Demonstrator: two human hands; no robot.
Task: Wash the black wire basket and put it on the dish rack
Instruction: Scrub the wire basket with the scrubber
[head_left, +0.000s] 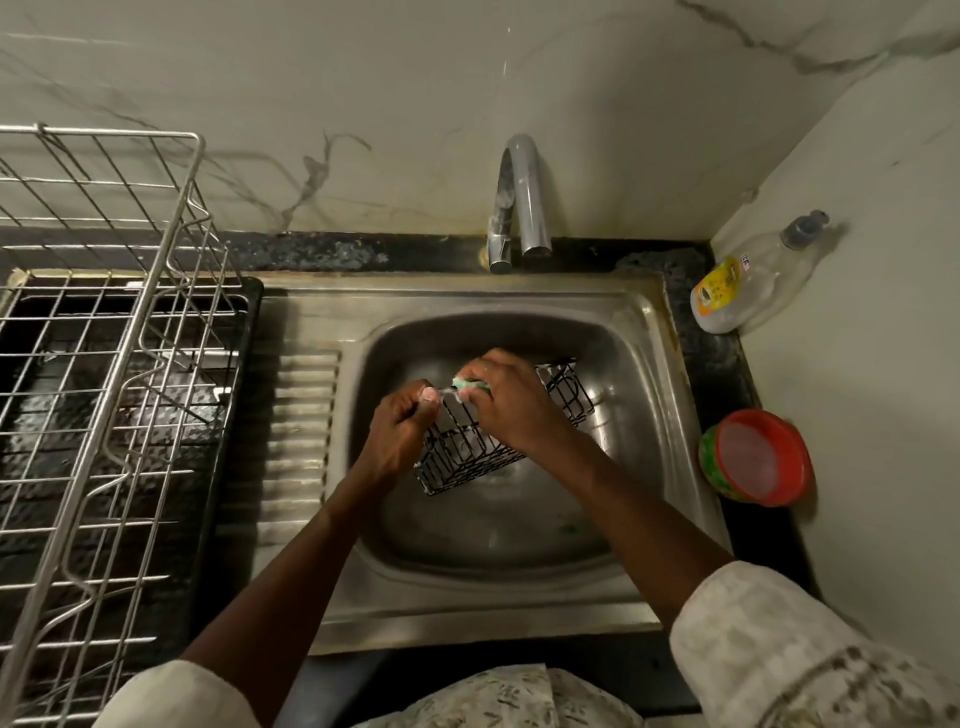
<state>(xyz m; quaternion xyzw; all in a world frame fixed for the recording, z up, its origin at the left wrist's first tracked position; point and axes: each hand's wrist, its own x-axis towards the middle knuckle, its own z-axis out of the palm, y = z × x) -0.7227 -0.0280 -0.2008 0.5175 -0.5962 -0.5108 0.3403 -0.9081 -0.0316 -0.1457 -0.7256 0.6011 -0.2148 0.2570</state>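
Observation:
The black wire basket (470, 460) is held tilted over the steel sink bowl (628, 364), soapy in places. My left hand (397, 434) grips its near-left rim. My right hand (511, 402) holds a green sponge (470, 385) and presses it against the basket's top edge; the hand covers the basket's middle. The metal dish rack (104, 364) stands on the counter to the left of the sink, on a black drip tray.
A chrome tap (524, 197) rises behind the sink; no water stream shows. A clear soap pump bottle (748, 280) lies in the right corner, and a red-rimmed tub (758, 457) sits on the counter right of the sink. A ridged drainboard (301, 441) lies between rack and bowl.

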